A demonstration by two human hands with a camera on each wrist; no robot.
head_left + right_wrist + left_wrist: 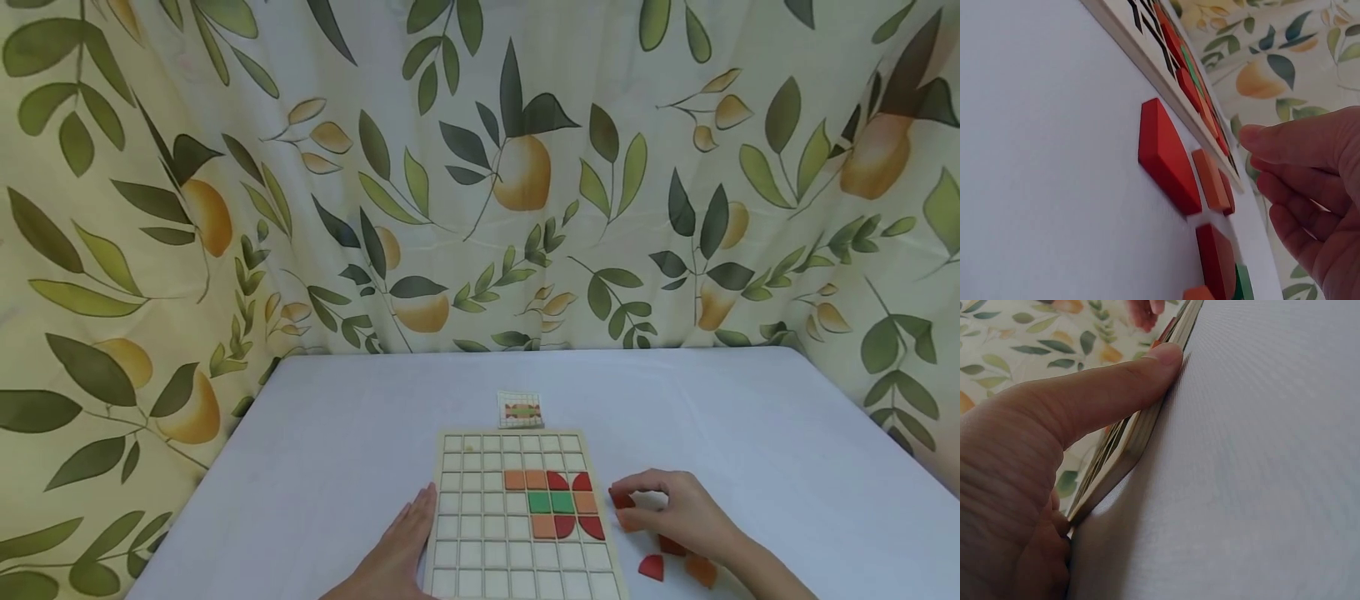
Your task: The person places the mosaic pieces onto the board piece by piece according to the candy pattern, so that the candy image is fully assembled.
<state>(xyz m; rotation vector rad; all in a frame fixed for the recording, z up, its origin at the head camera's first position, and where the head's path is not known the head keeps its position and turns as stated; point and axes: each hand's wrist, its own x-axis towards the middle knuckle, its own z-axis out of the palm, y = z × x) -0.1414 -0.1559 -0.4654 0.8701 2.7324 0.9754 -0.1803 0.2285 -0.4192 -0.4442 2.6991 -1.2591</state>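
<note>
A pale wooden grid board (468, 554) lies on the table, holding several orange, red and green pieces toward its right side. Along the board's left edge rests my left hand (401, 542), fingers extended. Its thumb (1116, 384) presses the board's side in the left wrist view. To the right of the board, my right hand (678, 508) hovers with bent fingers over loose pieces. Under its fingertips are a red piece (621, 497) and an orange piece (628, 519). The right wrist view shows nothing between thumb and fingers, and a red curved-edge piece (1166, 156) lying near the board.
Behind the board lies a small pattern card (521, 400). Nearer me, a red quarter-round piece (651, 568) and an orange piece (701, 571) lie beside the right forearm. A green piece (1243, 284) shows in the right wrist view. A leaf-and-fruit patterned curtain (480, 208) hangs behind the white table.
</note>
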